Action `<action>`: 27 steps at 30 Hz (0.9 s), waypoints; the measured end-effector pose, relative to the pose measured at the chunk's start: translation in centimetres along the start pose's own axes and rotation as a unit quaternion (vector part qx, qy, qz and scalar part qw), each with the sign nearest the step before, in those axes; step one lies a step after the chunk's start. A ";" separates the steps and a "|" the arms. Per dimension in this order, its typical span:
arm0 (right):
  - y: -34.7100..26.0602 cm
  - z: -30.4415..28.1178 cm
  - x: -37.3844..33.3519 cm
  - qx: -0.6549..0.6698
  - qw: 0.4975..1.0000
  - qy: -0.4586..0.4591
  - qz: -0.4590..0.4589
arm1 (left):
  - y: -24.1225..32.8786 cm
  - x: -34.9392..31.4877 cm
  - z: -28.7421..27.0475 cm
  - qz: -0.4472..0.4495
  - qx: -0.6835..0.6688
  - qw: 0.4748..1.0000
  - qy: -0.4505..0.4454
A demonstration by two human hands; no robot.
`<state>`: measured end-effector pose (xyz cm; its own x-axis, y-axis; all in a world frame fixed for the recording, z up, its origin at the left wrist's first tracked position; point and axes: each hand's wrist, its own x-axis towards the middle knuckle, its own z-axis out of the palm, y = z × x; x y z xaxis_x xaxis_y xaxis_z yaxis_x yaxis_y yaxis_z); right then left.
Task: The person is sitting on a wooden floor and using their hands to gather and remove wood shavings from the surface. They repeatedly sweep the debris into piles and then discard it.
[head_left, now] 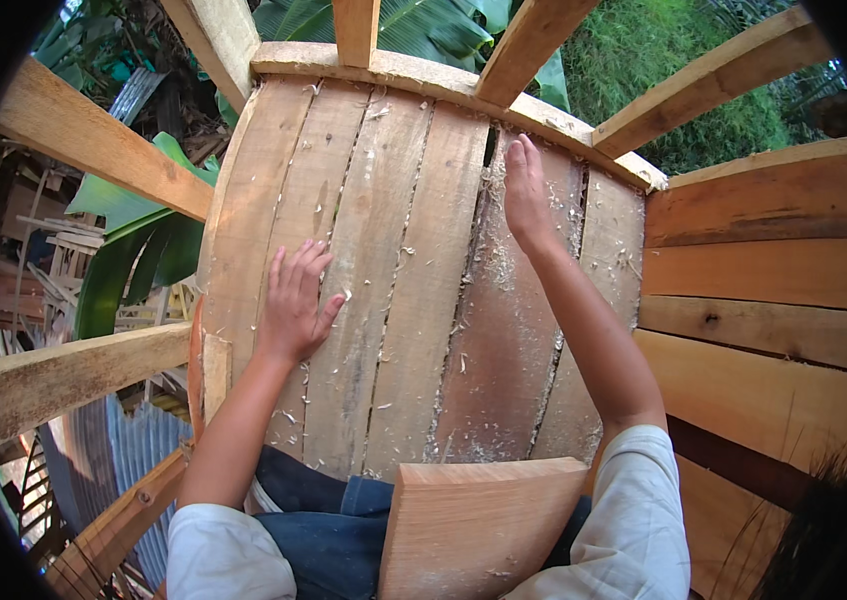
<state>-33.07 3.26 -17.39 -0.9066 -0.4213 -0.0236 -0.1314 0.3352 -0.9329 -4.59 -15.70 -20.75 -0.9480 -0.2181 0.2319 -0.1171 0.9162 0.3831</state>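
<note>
My left hand (295, 305) lies palm down on the pale wooden planks (348, 300), its fingers spread and nothing held. Farther off to the right, my right hand (527, 198) is turned on its edge above a darker reddish plank (493, 370). Its fingers are stretched out close together, and I see nothing in it. Curled wood shavings (503, 265) and fine dust are scattered over the planks, thickest beside the right hand and along the gaps. A smooth, light wooden board (483, 530) rests tilted against my lap, between my forearms.
A low wooden rail (433, 82) edges the far side, with slanting posts (533, 50) rising from it. Horizontal boards (763, 265) form a wall on the right. Beyond the left posts are banana leaves (133, 225), corrugated metal sheets (148, 470) and stacked timber scraps.
</note>
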 end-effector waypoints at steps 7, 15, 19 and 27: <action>-0.8 0.0 -2.0 -0.052 0.994 -0.094 0.021 | -0.2 -0.1 0.2 0.005 0.007 1.000 0.002; 1.3 -1.5 -0.5 0.092 0.994 -0.053 0.023 | -0.2 -0.1 0.2 0.002 0.007 1.000 -0.001; 2.1 -1.3 -1.0 0.002 0.996 -0.085 -0.004 | -0.1 0.1 0.3 0.007 0.006 1.000 0.001; 1.2 -0.6 -0.9 -0.139 0.983 -0.117 0.024 | -0.1 0.0 0.2 0.003 0.009 1.000 -0.003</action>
<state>-32.69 4.56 -18.26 -0.8012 -0.5716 -0.1771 -0.2250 0.5620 -0.7960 -4.65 -15.72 -20.93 -0.9503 -0.2105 0.2295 -0.1163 0.9236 0.3654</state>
